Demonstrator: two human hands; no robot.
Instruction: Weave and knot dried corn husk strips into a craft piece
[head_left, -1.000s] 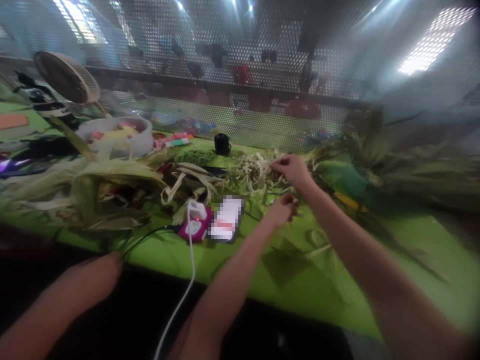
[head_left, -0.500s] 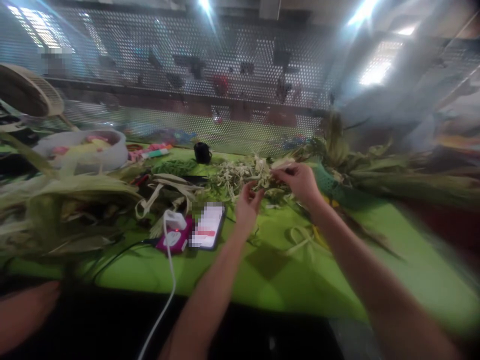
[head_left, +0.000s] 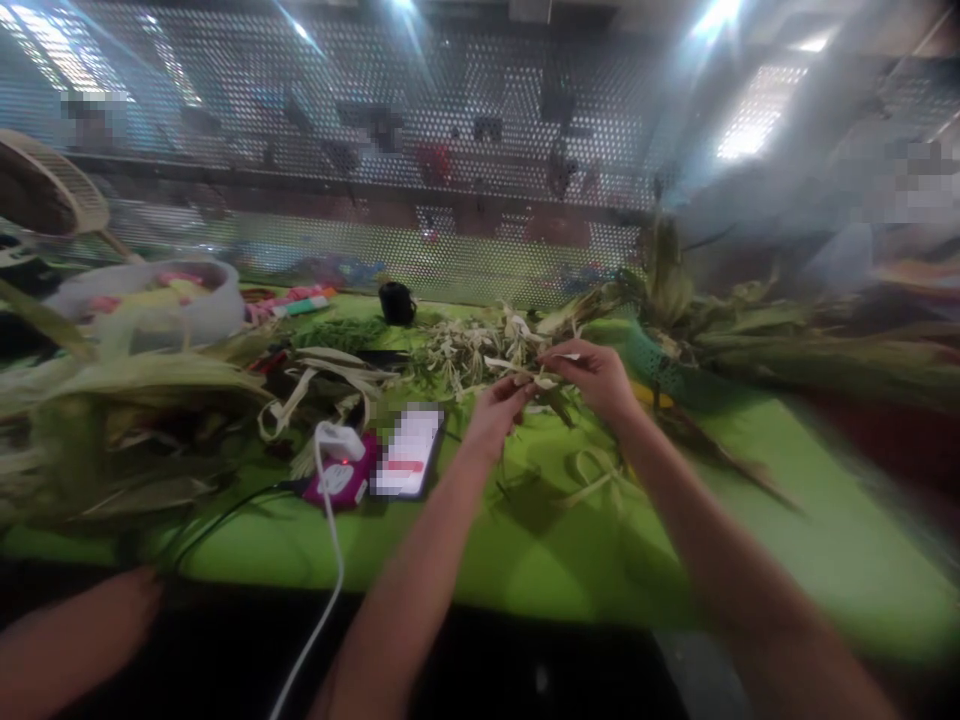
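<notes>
Both my hands are raised over a green table point(head_left: 525, 560), pinching one pale leaf strip point(head_left: 517, 368) between them. My left hand point(head_left: 495, 410) grips its near end with closed fingers. My right hand point(head_left: 596, 375) holds the other end, fingers closed too. Just behind them lies a heap of pale leaf strips point(head_left: 472, 345). A folded strip point(head_left: 592, 470) lies on the cloth below my right wrist.
A phone point(head_left: 409, 462) and a pink power bank point(head_left: 337, 480) with a white cable point(head_left: 322, 590) lie left of my left arm. Large leaf bundles point(head_left: 127, 400) fill the left; more leaves point(head_left: 787, 340) lie right. A black cup point(head_left: 395, 302), a grey bowl point(head_left: 150, 300) and a mesh screen stand behind.
My left hand rose from the cloth and joined the right one on a leaf strip lifted off the heap. The view shifted slightly to the right.
</notes>
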